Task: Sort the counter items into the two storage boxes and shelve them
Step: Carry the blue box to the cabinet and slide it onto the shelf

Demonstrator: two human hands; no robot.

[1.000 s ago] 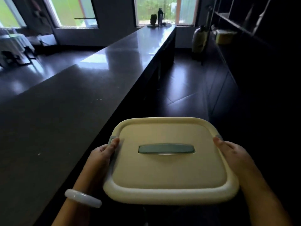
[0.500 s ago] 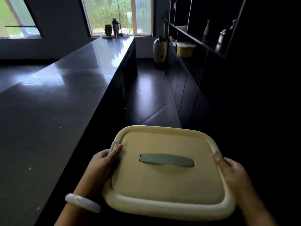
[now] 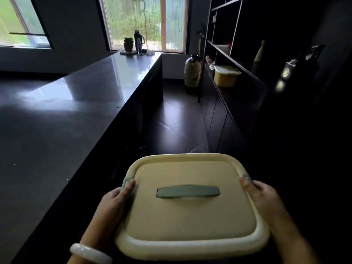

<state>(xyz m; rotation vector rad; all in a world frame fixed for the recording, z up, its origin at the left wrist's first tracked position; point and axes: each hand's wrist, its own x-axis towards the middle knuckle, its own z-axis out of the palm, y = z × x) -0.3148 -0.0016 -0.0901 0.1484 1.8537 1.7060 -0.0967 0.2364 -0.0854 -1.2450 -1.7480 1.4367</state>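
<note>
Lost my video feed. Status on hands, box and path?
Left hand and right hand grip the lidded storage box by its sides. Box carried, off the counter. Second box already shelved ahead right. Aisle floor looks open.

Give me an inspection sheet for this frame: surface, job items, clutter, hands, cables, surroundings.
Surface: dark glossy counter on the left.
Job's things: cream storage box, lid on, grey handle; second box on the shelf.
Clutter: plant pot and flask at the counter's far end.
Grippers: left hand and right hand hold the box's sides.
Cables: nothing seen.
Surroundings: windows, dark floor, jug on it.
</note>
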